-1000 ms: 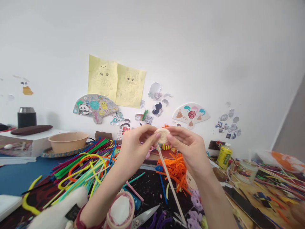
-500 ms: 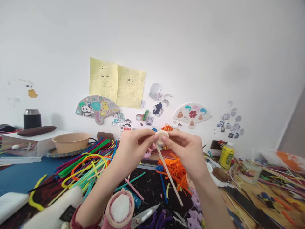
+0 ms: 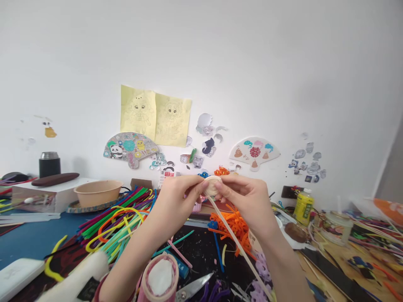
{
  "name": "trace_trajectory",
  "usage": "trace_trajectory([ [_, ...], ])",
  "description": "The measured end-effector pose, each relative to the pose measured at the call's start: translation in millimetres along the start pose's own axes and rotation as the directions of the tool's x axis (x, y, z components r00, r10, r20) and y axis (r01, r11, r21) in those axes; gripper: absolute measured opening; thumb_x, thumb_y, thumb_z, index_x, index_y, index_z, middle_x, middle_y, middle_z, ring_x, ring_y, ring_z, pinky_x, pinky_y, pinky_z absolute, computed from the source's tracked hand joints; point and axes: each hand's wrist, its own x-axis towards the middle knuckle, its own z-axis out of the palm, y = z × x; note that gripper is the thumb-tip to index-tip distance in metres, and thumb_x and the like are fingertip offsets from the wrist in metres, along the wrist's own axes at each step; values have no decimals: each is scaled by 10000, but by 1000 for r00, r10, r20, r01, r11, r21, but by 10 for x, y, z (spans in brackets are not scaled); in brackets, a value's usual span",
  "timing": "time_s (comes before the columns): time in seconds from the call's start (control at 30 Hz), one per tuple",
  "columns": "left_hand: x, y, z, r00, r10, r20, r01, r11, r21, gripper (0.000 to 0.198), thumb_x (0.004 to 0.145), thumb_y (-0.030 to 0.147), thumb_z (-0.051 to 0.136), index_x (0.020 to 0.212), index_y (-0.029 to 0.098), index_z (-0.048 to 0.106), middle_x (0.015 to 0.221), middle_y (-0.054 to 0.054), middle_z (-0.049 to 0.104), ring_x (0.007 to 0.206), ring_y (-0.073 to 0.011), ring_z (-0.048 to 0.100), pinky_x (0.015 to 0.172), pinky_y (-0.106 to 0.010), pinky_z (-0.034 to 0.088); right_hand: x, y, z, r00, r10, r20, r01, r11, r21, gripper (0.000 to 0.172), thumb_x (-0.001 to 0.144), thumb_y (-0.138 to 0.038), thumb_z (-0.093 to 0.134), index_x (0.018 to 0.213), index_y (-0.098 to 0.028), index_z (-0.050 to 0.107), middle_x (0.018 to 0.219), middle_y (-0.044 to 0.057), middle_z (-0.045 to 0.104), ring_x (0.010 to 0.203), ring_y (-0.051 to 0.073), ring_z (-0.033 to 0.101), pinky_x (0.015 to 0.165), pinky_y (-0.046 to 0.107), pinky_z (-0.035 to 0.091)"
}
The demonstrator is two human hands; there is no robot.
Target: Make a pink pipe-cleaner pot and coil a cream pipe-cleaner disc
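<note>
Between the fingertips of both hands is a small cream coil of pipe cleaner [image 3: 213, 187], wound into a flat round disc. My left hand [image 3: 185, 191] pinches its left edge, and my right hand [image 3: 241, 195] pinches the right edge with thumb and fingers. From the coil's lower side a long cream tail [image 3: 234, 239] runs down and right, past the inside of my right forearm. Below the hands lie scissors [image 3: 195, 287] with blades showing, beside a pink round container [image 3: 160, 274] with a white top. Orange pipe-cleaner pieces [image 3: 231, 226] are heaped behind my right wrist.
Coloured pipe cleaners [image 3: 119, 222] spread across the left side, near a beige bowl [image 3: 98, 193]. A black flask [image 3: 49, 165] stands behind. On the right are a yellow bottle [image 3: 303, 206], a glass jar [image 3: 337, 226] and purple pieces [image 3: 262, 268]. Paper fans [image 3: 254, 153] hang on the wall.
The cream tail now reaches farther down and right, beside my right forearm. The coil's round face shows more fully. Both hands keep their pinch; the whole view has shifted slightly.
</note>
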Motion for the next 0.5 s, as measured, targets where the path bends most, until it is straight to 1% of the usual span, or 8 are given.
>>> trace_trajectory([
  [0.13,-8,2,-15,999,-30,33,32,998,-61,330,954,237,508,649,143,593,526,59,501,521,-61,429,515,-175,317,1,16,10,1000,-11,-17,12,1000,21,103,786,-325,772,827,-237,805,611,-5,720,518,112,614,512,203,544],
  [0.23,-4,-9,-26,996,-55,70,62,992,-109,330,956,262,503,678,148,638,529,45,543,522,-75,455,512,-190,340,1,30,6,999,-29,-25,29,1000,4,99,796,-320,764,824,-234,805,605,-3,708,525,113,608,513,204,539],
  [0.3,4,-20,-31,996,-74,59,80,989,-121,275,945,284,526,761,154,684,587,25,612,553,-91,509,533,-203,382,2,37,0,999,-42,-25,42,999,-11,95,795,-314,765,822,-231,803,622,0,710,533,113,607,515,204,536],
  [0.4,12,-32,-33,995,-98,17,99,980,-170,197,921,303,568,920,169,713,754,-16,719,635,-122,612,607,-232,468,-3,35,-8,999,-44,-14,44,998,-42,98,800,-312,758,814,-224,798,633,2,711,548,113,610,519,201,531],
  [0.5,8,-33,-27,996,-92,-3,89,965,-246,179,914,282,576,940,175,717,811,-32,747,693,-143,668,668,-256,519,-13,24,-9,999,-35,-10,35,997,-66,94,800,-313,756,810,-227,794,645,0,717,564,115,620,529,202,531],
])
